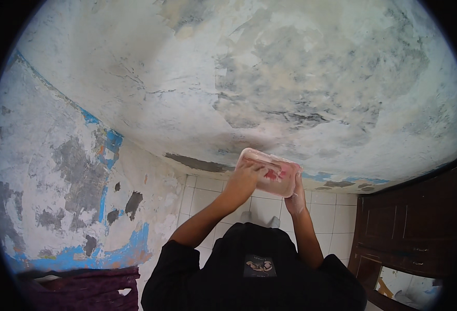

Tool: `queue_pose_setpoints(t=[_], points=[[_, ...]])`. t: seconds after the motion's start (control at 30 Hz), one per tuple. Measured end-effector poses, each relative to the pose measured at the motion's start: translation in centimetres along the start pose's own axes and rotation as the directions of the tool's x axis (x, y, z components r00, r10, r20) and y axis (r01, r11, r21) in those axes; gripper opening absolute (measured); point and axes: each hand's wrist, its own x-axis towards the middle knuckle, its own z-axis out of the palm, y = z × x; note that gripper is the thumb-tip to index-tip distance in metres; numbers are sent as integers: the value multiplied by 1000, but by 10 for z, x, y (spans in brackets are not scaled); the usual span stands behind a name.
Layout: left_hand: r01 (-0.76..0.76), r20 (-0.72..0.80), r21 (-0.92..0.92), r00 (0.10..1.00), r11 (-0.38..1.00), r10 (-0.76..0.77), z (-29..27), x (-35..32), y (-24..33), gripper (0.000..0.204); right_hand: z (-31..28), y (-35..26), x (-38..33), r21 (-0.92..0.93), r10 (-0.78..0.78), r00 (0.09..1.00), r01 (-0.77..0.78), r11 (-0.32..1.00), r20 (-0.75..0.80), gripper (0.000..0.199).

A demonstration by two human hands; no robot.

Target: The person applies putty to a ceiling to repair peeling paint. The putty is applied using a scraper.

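Note:
A shallow pink plastic tray (274, 187), smeared with whitish paste and showing redder patches inside, is held tilted in front of my body, close to the wall. My right hand (296, 197) grips its right edge, with pale residue on the fingers and wrist. Over the left part of the tray, my left hand (244, 179) has its fingers curled inward. A thin, brownish straight edge shows by those fingertips; whether it is a tool in the hand is too unclear to tell.
A patchy whitewashed wall (187, 98) with grey damp stains rises ahead; a side wall (78, 176) with blue paint remnants stands left. White floor tiles (321, 212) lie below. Dark wooden furniture (394, 223) stands right, and purple cloth (93, 293) hangs at lower left.

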Motion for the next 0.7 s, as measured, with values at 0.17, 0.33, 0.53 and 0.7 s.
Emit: queue_pose_setpoints(t=[0.17,0.33,0.53,0.7], points=[[45,255,22,966,999,-49,-5,-5,18,38,-17,5,0,26,-33,998,34,999,-44,63],[-42,143,65,989,997,32,8,-5,19,42,-2,-1,-1,48,-45,998,46,998,-35,63],[-121,134,207,987,971,94,3,24,10,43,8,-6,3,59,-51,997,47,997,57,62],[17,174,252,983,967,-63,0,23,20,41,2,-1,0,118,-73,997,75,990,-21,61]])
